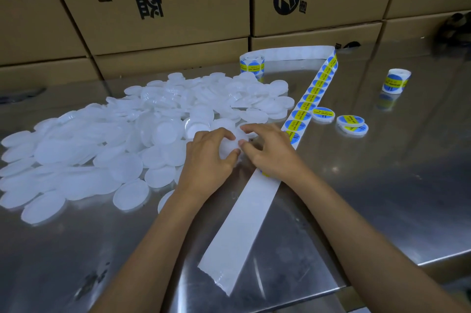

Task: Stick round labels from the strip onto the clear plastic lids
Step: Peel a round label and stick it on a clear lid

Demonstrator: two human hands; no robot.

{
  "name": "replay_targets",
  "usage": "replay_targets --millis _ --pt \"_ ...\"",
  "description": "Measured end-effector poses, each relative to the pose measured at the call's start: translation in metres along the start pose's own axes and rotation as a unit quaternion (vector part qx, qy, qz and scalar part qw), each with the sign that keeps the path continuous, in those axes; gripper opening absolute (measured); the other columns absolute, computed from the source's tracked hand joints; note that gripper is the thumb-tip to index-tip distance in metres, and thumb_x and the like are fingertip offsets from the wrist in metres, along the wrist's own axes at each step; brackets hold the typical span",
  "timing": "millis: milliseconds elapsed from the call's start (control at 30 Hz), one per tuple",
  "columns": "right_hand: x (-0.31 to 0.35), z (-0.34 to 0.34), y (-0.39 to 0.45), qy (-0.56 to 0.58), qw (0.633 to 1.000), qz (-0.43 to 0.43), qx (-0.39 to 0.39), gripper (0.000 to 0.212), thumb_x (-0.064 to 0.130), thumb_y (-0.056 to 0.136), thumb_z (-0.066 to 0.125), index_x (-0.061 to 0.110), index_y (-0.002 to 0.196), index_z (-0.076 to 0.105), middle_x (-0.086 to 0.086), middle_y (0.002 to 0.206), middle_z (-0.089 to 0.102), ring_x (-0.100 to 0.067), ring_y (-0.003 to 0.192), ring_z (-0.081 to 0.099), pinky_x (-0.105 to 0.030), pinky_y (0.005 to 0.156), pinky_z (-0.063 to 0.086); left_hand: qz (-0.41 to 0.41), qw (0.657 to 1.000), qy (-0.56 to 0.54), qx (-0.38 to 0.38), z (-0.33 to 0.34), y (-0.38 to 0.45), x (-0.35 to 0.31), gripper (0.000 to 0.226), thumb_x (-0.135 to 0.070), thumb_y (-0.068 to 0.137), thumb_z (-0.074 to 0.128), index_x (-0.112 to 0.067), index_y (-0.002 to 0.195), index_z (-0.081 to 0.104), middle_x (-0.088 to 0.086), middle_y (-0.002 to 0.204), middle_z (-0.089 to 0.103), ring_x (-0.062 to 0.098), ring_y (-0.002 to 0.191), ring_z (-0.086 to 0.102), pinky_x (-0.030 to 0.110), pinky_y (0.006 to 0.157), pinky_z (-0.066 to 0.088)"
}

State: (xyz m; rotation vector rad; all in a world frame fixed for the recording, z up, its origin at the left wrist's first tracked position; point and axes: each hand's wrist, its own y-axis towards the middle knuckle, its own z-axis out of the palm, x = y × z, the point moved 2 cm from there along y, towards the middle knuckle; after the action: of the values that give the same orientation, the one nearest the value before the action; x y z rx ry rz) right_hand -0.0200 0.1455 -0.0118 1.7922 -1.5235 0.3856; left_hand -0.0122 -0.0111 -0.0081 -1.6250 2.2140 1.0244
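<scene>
Head view: two hands [239, 152] grip one lid [230, 145]; three labelled lids [350, 121].

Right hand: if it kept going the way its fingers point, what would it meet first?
The right hand points up-left, so it would probably meet the clear lid held between both hands, then the lid pile beyond it; depth is unclear.

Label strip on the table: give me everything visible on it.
The label strip is a long white paper backing that lies flat on the steel table. It runs from a small roll at the back, bends at the far right, then comes diagonally toward the camera. Round blue-and-yellow labels fill the middle stretch; the near stretch is bare white with a ragged end. The right hand rests across it.
</scene>
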Motion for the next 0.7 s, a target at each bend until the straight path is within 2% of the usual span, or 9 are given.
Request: replay_targets --millis 67,167,233,300,400,500,600,633,700 --pt "0.002 0.002 0.001 0.001 1.000 -0.007 0.005 0.042 0.034 0.093 0.063 0.024 0.133 0.060 0.005 0.131 0.062 -0.015 0.130 0.045 -0.035 0.112 0.030 -0.001 1.000 -0.024 -0.015 -0.002 0.001 0.000 0.024 -0.025 0.090 0.073 -0.023 0.113 0.067 -0.013 0.119 0.063 0.010 0.120 0.045 0.023 0.100 0.033" --pt "0.003 0.002 0.001 0.010 1.000 -0.029 -0.004 0.045 0.030 0.090 0.068 0.023 0.134 0.060 0.007 0.132 0.062 -0.013 0.127 0.047 -0.028 0.108 0.035 -0.002 0.999 -0.038 -0.033 -0.005 0.002 0.000 0.024 -0.018 0.086 0.076 -0.019 0.109 0.070 -0.009 0.128 0.063 0.010 0.121 0.048 0.005 0.091 0.029" --pt "0.004 0.001 0.001 0.033 0.999 -0.035 -0.025 0.045 0.024 0.088 0.071 0.022 0.131 0.061 0.009 0.129 0.062 -0.010 0.120 0.050 -0.017 0.097 0.035 -0.021 0.994 -0.096 -0.042 -0.007 0.003 -0.001 0.021 -0.013 0.084 0.077 -0.018 0.104 0.072 -0.012 0.121 0.065 0.007 0.114 0.054 0.007 0.089 0.037" --pt "0.007 0.001 0.001 0.059 0.997 -0.040 -0.038 0.044 0.019 0.085 0.073 0.021 0.128 0.062 0.009 0.122 0.064 -0.010 0.110 0.054 -0.016 0.089 0.039 -0.054 0.982 -0.173 -0.060 -0.010 0.004 -0.002 0.025 -0.005 0.084 0.075 -0.023 0.101 0.070 -0.017 0.104 0.065 -0.001 0.093 0.060 0.007 0.079 0.044" --pt "0.013 0.001 -0.001 0.090 0.993 -0.063 -0.046 0.041 0.013 0.084 0.074 0.018 0.123 0.064 0.007 0.112 0.066 -0.013 0.098 0.058 -0.025 0.087 0.048 -0.120 0.947 -0.293 -0.057 -0.014 0.006 -0.002 0.033 -0.002 0.084 0.077 -0.024 0.107 0.067 -0.008 0.093 0.066 -0.003 0.072 0.060 0.014 0.077 0.053" --pt "0.017 -0.003 -0.002 0.131 0.987 -0.066 -0.058 0.038 0.010 0.083 0.075 0.017 0.119 0.065 0.004 0.106 0.068 -0.014 0.093 0.059 -0.024 0.083 0.050 -0.162 0.915 -0.368 -0.036 -0.016 0.004 -0.003 0.018 -0.003 0.087 0.075 -0.018 0.097 0.073 0.001 0.091 0.073 0.003 0.074 0.066 0.017 0.072 0.056" --pt "0.010 -0.019 -0.001 0.207 0.974 -0.014 -0.092 0.026 0.009 0.086 0.070 0.017 0.111 0.068 0.002 0.096 0.070 -0.012 0.087 0.061 -0.020 0.078 0.048 -0.182 0.892 -0.412 -0.043 -0.023 0.003 -0.005 0.007 -0.008 0.092 0.071 -0.014 0.095 0.071 0.000 0.085 0.074 0.006 0.064 0.065 0.017 0.064 0.053" --pt "0.003 -0.027 -0.002 0.206 0.973 0.007 -0.102 0.021 0.009 0.087 0.067 0.018 0.106 0.069 0.005 0.092 0.070 -0.006 0.085 0.061 -0.016 0.076 0.046 -0.193 0.877 -0.440 -0.025 -0.025 0.004 -0.006 0.004 -0.010 0.095 0.067 -0.012 0.098 0.069 0.003 0.087 0.075 0.010 0.067 0.067 0.020 0.066 0.055" --pt "-0.015 -0.043 -0.005 0.142 0.985 0.032 -0.090 0.018 0.010 0.088 0.063 0.022 0.099 0.069 0.013 0.089 0.069 0.000 0.082 0.059 -0.015 0.072 0.043 -0.204 0.832 -0.512 0.060 -0.022 0.002 -0.013 0.010 -0.013 0.101 0.057 -0.008 0.108 0.061 0.011 0.094 0.077 0.023 0.080 0.074 0.030 0.073 0.059"
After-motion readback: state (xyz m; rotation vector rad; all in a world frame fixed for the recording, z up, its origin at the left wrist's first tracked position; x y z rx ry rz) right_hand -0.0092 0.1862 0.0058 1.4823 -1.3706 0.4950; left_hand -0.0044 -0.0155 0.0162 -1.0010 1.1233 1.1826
